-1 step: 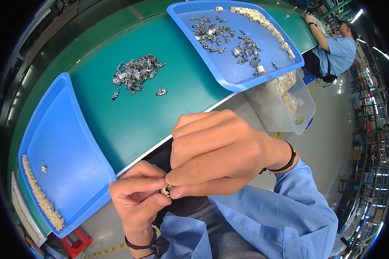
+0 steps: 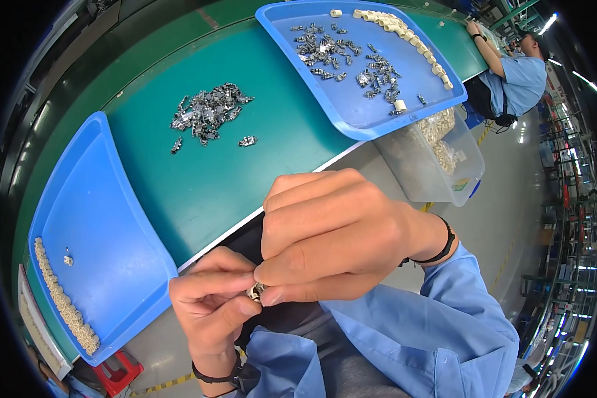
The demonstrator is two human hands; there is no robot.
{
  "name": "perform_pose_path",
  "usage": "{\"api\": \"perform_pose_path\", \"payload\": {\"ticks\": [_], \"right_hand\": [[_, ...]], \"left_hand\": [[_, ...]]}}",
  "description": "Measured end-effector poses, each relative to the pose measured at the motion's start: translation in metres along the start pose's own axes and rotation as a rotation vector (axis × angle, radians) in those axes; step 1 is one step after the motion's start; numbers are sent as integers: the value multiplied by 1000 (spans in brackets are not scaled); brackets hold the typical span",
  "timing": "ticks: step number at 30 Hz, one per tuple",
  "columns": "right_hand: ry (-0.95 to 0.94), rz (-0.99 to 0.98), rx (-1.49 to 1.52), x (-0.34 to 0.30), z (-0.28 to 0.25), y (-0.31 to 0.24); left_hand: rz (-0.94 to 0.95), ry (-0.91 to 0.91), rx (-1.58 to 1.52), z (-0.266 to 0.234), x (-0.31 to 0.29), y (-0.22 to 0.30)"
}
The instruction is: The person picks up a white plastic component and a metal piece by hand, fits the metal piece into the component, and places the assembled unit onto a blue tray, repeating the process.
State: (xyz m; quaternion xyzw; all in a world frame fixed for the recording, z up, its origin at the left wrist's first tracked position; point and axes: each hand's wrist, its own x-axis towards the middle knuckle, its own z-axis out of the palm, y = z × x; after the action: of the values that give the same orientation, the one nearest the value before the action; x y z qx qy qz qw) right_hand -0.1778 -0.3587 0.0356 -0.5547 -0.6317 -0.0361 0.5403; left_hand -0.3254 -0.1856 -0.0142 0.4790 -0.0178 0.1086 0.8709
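Note:
Between my two hands, in front of my body, sits a small cream-coloured part with metal in it. My left hand pinches it from the left with thumb and forefinger. From the right, my right hand grips the same part between thumb and forefinger, its other fingers curled. Fingertips cover most of the part, so its exact shape is hidden. Beyond the hands, a pile of small silvery metal pieces lies on the green tabletop, with a single metal piece apart from it.
At left, a blue tray holds a row of cream parts and one loose part. Another blue tray holds metal pieces and cream rings. A clear bin contains bagged parts. A co-worker sits far right.

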Motion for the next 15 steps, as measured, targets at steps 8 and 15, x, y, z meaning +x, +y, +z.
{"api": "perform_pose_path", "payload": {"ticks": [8, 15], "right_hand": [[-39, 93, 52, -1, -3, -6], [-10, 93, 46, -1, -7, -10]], "left_hand": [[70, -4, 46, 4, 1, 0], [41, -17, 76, 4, -1, 2]]}}
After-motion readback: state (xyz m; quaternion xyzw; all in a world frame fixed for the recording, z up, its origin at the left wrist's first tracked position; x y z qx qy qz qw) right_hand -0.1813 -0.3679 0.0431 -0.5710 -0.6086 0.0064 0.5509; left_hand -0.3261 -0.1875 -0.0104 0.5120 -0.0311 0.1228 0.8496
